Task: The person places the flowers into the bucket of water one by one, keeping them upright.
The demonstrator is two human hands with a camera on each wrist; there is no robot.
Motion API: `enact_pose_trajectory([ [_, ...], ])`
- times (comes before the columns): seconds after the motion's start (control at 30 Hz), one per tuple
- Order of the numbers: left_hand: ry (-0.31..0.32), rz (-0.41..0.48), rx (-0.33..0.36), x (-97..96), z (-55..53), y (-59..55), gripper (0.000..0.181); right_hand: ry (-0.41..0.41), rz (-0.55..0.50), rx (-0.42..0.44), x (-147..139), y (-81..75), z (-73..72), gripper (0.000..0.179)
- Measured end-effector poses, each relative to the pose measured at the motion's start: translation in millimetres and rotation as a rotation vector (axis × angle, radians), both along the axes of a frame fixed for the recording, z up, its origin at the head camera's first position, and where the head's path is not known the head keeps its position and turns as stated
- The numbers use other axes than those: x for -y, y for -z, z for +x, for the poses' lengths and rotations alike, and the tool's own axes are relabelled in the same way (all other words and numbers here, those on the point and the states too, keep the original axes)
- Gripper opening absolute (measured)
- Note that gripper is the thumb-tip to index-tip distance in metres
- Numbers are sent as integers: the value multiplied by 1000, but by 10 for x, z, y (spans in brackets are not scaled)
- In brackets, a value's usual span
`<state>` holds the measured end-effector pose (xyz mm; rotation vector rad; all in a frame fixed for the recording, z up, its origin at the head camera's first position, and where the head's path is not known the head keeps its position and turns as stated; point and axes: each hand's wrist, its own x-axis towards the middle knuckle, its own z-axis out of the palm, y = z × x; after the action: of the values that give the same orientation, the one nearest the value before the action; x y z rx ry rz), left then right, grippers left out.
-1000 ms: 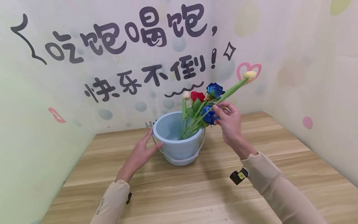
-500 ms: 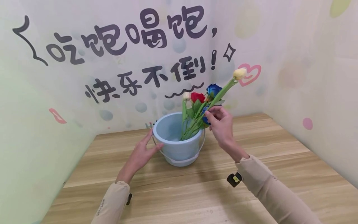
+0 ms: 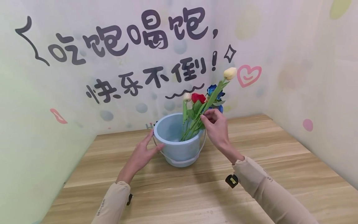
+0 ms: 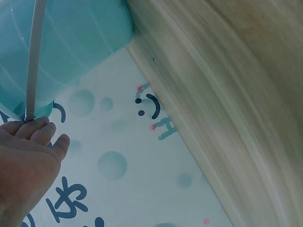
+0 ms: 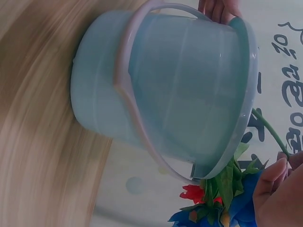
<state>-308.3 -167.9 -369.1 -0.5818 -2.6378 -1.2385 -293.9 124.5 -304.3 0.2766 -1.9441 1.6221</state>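
Observation:
Between thumb and fingers, my right hand (image 3: 216, 129) pinches the green stem of a cream-yellow tulip (image 3: 230, 73), tilted up to the right. Its lower stem reaches into a light blue bucket (image 3: 181, 152) among other stems; the stem's end is hidden there. A white tulip (image 3: 187, 97), a red rose (image 3: 198, 98) and blue roses (image 3: 211, 89) lean inside the bucket toward its right side. The right hand partly covers the lower blue rose. My left hand (image 3: 141, 155) rests against the bucket's left side near the rim, fingers and thumb extended.
The bucket's handle (image 5: 124, 56) hangs down around its front. It stands on a wood-grain table (image 3: 167, 193) in front of a printed cloth wall (image 3: 126, 109). Another pale wall (image 3: 313, 77) borders the right side.
My right hand has moved left and slightly down toward the bucket, and the cream-yellow tulip has swung left and more upright. The left hand and bucket have stayed in place.

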Motion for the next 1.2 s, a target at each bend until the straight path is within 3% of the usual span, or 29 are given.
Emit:
enact_pose_trajectory([
  [0.83,7,-4,-11,9,-1,5,92,40,176,21,91,48,-8,13],
  [1.2,3,-10,-16,10,-5,10,91,23,424,89,7,37,47,13],
])
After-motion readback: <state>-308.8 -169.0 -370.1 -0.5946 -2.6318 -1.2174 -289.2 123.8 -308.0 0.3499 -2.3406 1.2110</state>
